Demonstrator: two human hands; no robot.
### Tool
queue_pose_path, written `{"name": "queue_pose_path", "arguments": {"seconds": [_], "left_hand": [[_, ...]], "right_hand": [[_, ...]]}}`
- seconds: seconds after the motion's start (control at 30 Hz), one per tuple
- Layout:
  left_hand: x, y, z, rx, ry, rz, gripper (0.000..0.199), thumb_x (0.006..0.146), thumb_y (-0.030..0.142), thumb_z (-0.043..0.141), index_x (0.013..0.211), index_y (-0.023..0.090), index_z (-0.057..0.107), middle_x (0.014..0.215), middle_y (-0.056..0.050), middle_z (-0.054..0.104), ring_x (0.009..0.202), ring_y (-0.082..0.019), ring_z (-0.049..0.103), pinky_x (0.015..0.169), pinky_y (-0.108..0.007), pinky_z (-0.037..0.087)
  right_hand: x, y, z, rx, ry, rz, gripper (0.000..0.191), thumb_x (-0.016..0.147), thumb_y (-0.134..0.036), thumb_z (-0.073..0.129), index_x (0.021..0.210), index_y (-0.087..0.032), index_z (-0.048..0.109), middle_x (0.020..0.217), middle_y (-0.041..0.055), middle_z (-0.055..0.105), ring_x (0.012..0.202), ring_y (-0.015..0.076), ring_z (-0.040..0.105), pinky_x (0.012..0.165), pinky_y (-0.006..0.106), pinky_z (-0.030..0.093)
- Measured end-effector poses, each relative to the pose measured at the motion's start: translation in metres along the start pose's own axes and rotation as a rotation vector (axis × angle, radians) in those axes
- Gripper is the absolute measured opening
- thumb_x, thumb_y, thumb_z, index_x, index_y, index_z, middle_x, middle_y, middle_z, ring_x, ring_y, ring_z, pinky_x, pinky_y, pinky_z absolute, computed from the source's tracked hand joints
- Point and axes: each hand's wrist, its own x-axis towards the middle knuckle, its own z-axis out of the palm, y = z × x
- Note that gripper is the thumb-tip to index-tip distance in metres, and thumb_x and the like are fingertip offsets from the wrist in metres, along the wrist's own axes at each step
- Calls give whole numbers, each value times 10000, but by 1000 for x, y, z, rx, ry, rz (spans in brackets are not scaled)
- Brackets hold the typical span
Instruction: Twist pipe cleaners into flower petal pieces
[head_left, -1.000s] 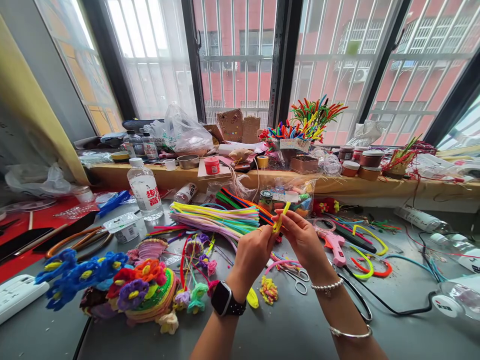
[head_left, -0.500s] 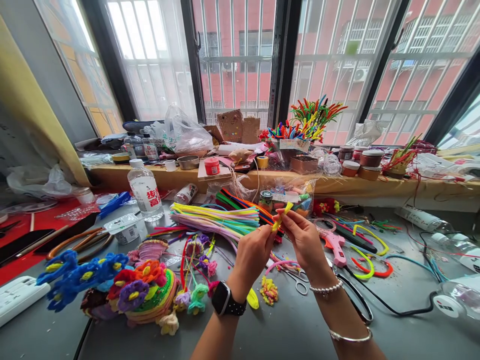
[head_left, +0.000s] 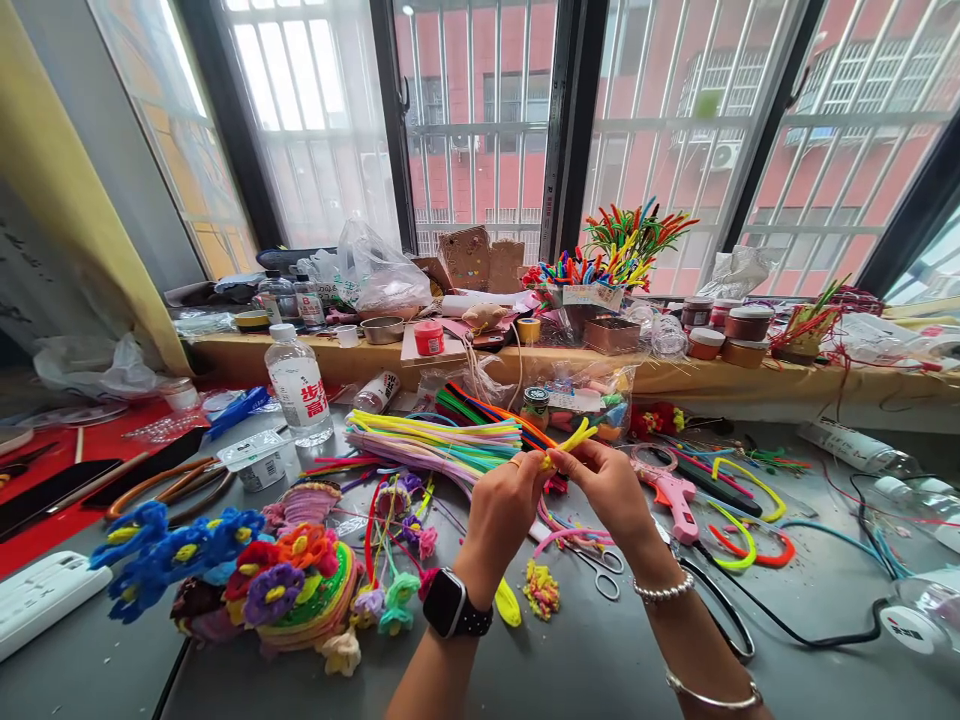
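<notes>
Between my two hands is a short yellow pipe cleaner, its ends sticking up to the right above my fingers. My left hand pinches its lower part, with fingers closed and a black watch on the wrist. Gripping it from the other side, my right hand has its thumb and fingers pressed together. My fingers hide the middle of the piece. Just behind my hands lies a bundle of pastel pipe cleaners. Below them on the table are a loose yellow piece and a red-and-yellow fuzzy clump.
Scissors and a pink glue gun lie to the right. On the left stand a water bottle, blue fuzzy flowers and a rainbow-coloured flower pot. A cluttered ledge runs below the barred window.
The yellow piece's upper end now shows as two separate strands spread to the right. My right hand has turned and lowered slightly. The view has shifted a little.
</notes>
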Motion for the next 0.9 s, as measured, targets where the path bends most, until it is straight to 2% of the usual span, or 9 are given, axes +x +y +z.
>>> {"name": "queue_pose_path", "arguments": {"seconds": [0.13,0.37,0.57,0.73,0.9], "left_hand": [[0,1,0,-5,28,4,195,856,274,331,833,167,493,651,-3,596,548,-117,547,485,-222,345],[-1,0,-3,68,96,87,210,852,234,341,792,185,536,640,-5,568,566,-114,519,513,-225,338],[0,1,-4,115,162,126,148,822,218,420,904,192,540,751,-15,605,625,-126,539,556,-241,358],[-1,2,-7,156,228,166,162,808,172,438,907,183,566,751,-23,623,650,-134,552,606,-255,379],[-2,0,-6,143,223,201,172,795,158,454,906,167,585,748,-29,635,658,-144,561,614,-271,399]], "right_hand": [[-1,0,1,-38,28,-14,300,667,-436,576,675,-138,613,629,54,630,559,166,542,542,277,418],[0,-2,-3,-46,-65,43,297,634,-428,611,670,-134,639,661,73,656,599,193,574,565,291,428],[-1,1,1,-26,3,44,272,619,-408,625,647,-137,629,616,57,642,557,179,550,530,277,404],[-1,2,4,-30,14,65,281,637,-404,604,655,-124,613,626,69,639,557,174,539,526,276,396],[0,1,4,-79,34,53,267,639,-394,600,644,-127,610,620,64,635,548,170,535,531,278,394]]}}
